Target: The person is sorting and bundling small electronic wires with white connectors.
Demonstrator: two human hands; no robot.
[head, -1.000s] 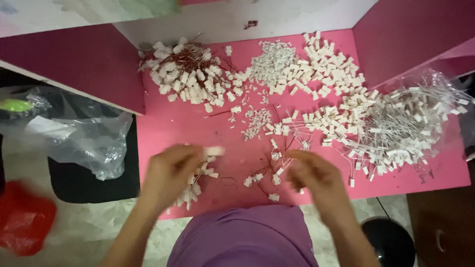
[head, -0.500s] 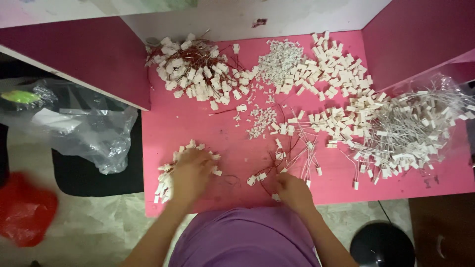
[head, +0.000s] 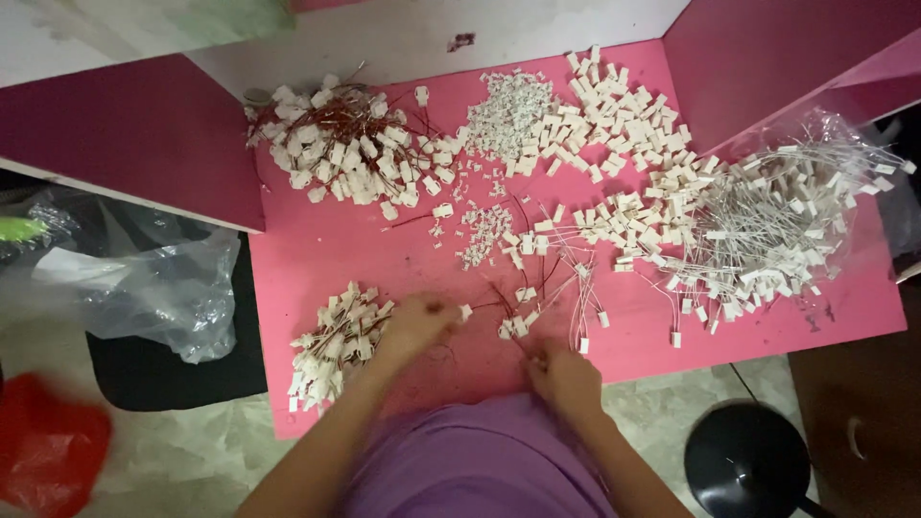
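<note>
Head view: left hand (head: pixel 414 324) pinches a white connector (head: pixel 465 312); right hand (head: pixel 564 374) clenched nearby.

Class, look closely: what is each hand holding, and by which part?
Left hand pinches a small white plug by its end; right hand is closed, its contents too blurred to tell.

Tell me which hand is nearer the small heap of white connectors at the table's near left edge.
Left. The left hand sits right beside the small heap, at its right edge; the right hand is farther right, near the loose red-wired pieces.
</note>
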